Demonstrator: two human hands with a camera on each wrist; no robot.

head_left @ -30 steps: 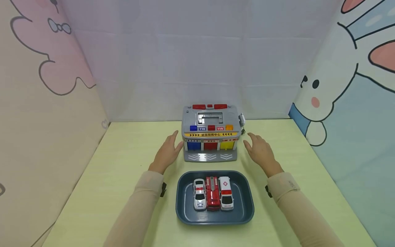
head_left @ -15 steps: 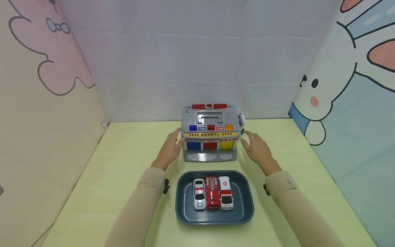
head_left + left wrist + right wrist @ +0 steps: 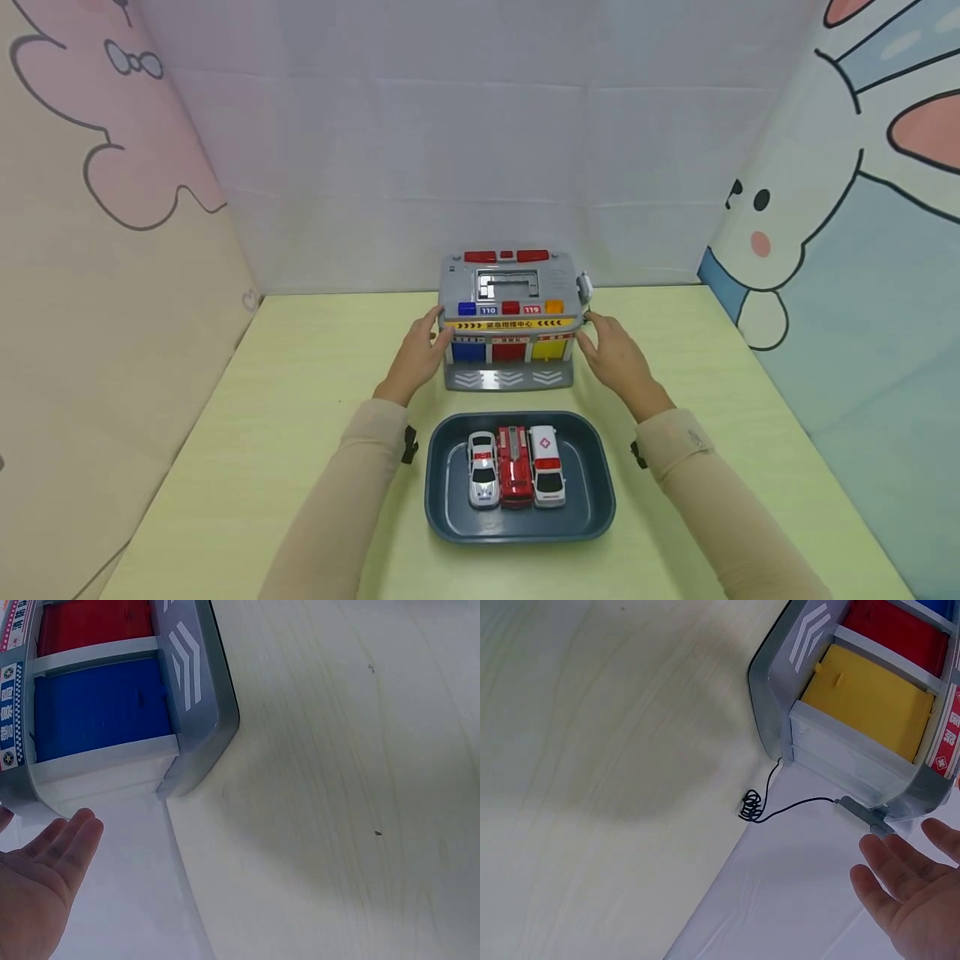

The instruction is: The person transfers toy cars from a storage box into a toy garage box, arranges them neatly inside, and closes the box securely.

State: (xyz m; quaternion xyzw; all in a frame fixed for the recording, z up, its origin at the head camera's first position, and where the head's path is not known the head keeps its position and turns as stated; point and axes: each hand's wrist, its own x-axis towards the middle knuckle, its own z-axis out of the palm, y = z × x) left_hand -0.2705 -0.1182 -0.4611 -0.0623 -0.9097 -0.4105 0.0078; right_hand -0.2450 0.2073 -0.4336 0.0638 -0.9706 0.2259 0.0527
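Note:
A grey toy garage with blue, red and yellow doors stands at the back of the table. My left hand is at its left side, fingers nearly straight; in the left wrist view the fingertips reach its wall, though contact is unclear. On the other side is my right hand; its fingers are spread and lightly bent by the grey handset with a coiled black cord. Nothing is gripped in either hand. The blue door and yellow door are down.
In front of the garage is a dark blue tray with a silver police car, a red fire truck and a white ambulance side by side. White cloth hangs behind the pale table.
Both hands have moved inward, from a little apart from the garage to right at its two sides. The garage, the tray and the cars have stayed in place.

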